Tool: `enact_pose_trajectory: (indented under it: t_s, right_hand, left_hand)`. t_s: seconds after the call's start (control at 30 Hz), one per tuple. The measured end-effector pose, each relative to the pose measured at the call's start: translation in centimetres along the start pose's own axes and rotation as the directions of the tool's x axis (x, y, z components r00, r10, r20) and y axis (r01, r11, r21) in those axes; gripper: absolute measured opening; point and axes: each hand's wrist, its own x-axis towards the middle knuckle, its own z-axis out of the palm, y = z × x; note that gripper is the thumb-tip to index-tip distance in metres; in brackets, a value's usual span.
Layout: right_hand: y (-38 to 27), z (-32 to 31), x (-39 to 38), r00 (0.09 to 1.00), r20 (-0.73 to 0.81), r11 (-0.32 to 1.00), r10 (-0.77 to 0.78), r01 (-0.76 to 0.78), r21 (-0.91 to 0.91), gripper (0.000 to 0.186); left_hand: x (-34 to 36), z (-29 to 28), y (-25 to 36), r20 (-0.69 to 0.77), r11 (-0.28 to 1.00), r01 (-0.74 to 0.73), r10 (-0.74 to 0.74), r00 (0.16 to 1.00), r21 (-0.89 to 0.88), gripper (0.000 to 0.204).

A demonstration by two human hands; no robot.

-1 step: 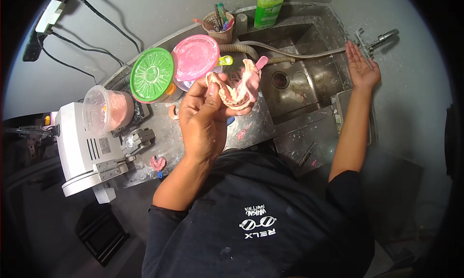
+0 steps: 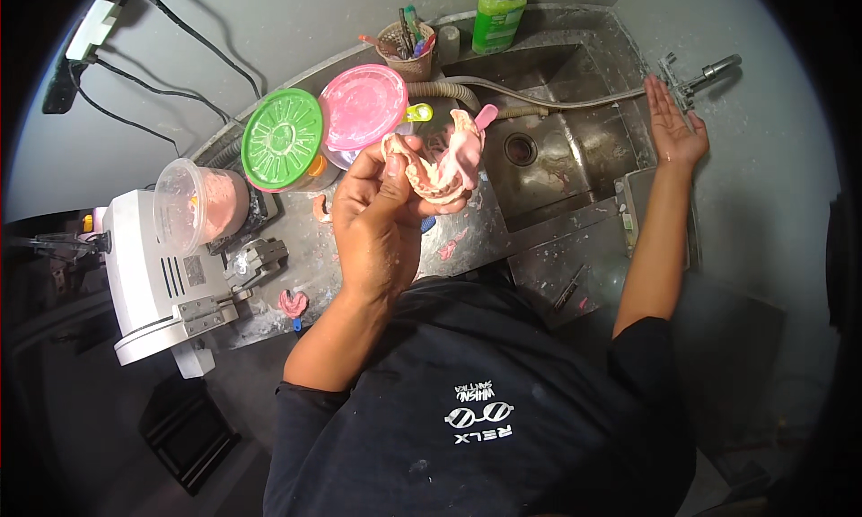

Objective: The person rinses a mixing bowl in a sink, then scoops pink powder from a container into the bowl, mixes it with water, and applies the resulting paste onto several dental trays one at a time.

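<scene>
Head view, and here's the left hand, up to the left of the steel sink, fingers curled and thumb pressed over the near side of a pink horseshoe-shaped dental impression. That impression hangs above the counter just left of the sink, its pink handle poking out toward the basin, no finger on it. And over at the sink's right edge, the right hand lies palm up, fingers stretched out nearly straight, grasping nothing that shows, right by the metal tap (whether skin meets metal, I can't tell from here).

Now, the risks! The hold is all on one side, so I judge the far side could tip or twist if the thumb eases. The pink mass looks soft and ragged at its rim; too hard a squeeze could dent or tear it. If it slips, it could land on the dusty counter left of the sink, or tumble over the near edge. Loose fragments could find the drain on the sink's floor and clog it. And a sharp jet from that tap could splash widely, perhaps reaching the pink-lidded tub and the green-lidded tub, both left of the sink, close behind the raised hand.
</scene>
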Motion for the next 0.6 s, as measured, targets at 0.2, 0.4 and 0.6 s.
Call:
enact_pose_trajectory:
  t_s: [0.2, 0.4, 0.6]
  right_hand:
    - [-0.1, -4.7, 0.9, 0.649, 0.550, 0.837, 0.525, -0.277, -0.472, 0.055]
    - [8.6, 4.8, -14.7, 0.597, 0.802, -0.401, 0.014, 0.738, -0.542, 0.053]
    - [11.4, 11.1, -22.0, 0.342, 0.909, -0.244, 0.239, 0.927, -0.285, 0.057]
  left_hand:
    - [0.3, 0.6, 0.2, -0.027, 1.000, 0.004, -0.004, 1.000, 0.000, 0.022]
    - [0.5, 1.3, -0.2, -0.077, 0.999, 0.044, -0.045, 0.996, -0.008, 0.023]
    - [0.2, 2.5, -0.5, -0.054, 0.985, 0.171, -0.170, 0.984, 0.011, 0.023]
